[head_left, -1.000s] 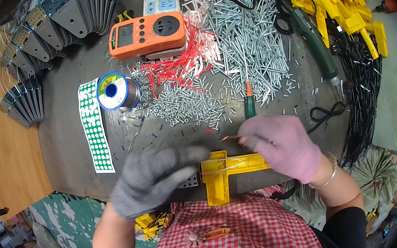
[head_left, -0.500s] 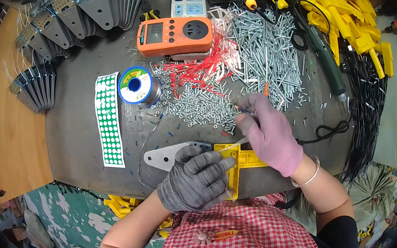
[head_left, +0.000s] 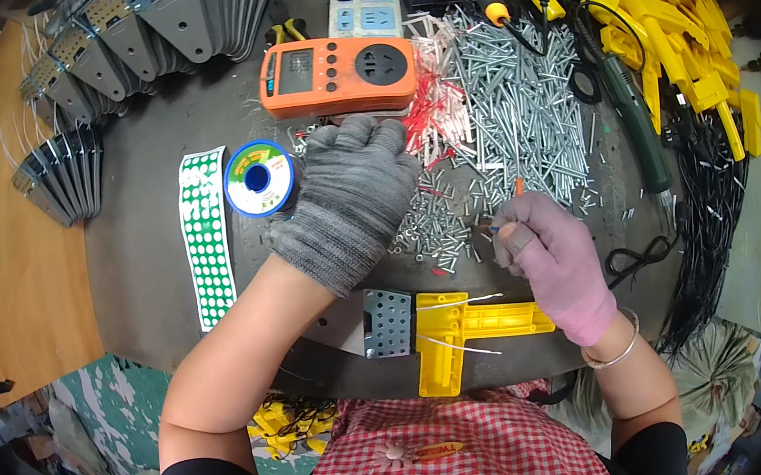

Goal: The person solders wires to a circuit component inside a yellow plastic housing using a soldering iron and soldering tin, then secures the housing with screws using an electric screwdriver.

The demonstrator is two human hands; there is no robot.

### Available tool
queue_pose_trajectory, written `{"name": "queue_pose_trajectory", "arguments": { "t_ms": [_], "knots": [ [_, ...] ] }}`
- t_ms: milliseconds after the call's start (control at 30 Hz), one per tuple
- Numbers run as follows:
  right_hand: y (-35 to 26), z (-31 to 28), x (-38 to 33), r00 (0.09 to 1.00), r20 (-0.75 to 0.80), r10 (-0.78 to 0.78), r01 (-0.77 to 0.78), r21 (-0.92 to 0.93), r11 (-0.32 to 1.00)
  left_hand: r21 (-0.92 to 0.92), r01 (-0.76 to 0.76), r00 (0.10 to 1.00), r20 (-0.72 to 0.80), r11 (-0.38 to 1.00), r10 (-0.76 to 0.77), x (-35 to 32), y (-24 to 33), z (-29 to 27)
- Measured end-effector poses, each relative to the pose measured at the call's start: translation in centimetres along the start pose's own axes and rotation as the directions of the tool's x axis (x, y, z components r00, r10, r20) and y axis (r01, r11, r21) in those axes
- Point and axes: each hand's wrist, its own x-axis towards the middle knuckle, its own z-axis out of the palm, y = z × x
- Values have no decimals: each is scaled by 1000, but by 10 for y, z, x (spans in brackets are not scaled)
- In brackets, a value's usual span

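Observation:
My left hand (head_left: pixel 351 198), in a grey knit glove, reaches over the pile of small nuts and screws (head_left: pixel 436 221), close to the red leads (head_left: pixel 429 106). Its fingers are bent down together, and the tips are hidden. My right hand (head_left: pixel 551 258), in a pink glove, is closed in a pinch; a tiny dark and blue end (head_left: pixel 493 230) shows at the fingertips, too small to name. Below the hands lies a yellow T-shaped plastic handle part (head_left: pixel 445 363), with two white wires (head_left: pixel 460 344) across it. Against its left side rests a perforated metal bracket (head_left: pixel 388 323), partly under my left forearm.
An orange meter with a socket (head_left: pixel 335 75) stands behind my left hand. Left of it are a solder spool (head_left: pixel 259 178) and a green dotted sticker sheet (head_left: pixel 208 241). Long screws (head_left: pixel 522 104), a dark green electric screwdriver (head_left: pixel 635 127) and yellow handles (head_left: pixel 659 18) lie right.
My left hand has left the yellow part and moved up and forward over the small hardware. My right hand has drawn back to the right, uncovering the handle part and its white wires.

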Motion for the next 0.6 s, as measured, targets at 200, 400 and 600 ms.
{"name": "queue_pose_trajectory", "arguments": {
  "t_ms": [200,400,600],
  "knots": [
    [-9,7,12,983,-83,-161,159,-30,987,-497,74,972,-160,865,-175,-10,39,8],
    [5,1,11,989,-49,-139,140,11,990,-937,290,927,223,197,-303,-25,54,6],
    [-2,7,-3,981,-79,-175,175,-5,984,-944,330,885,304,15,-352,-34,65,-7]
  ]
}}
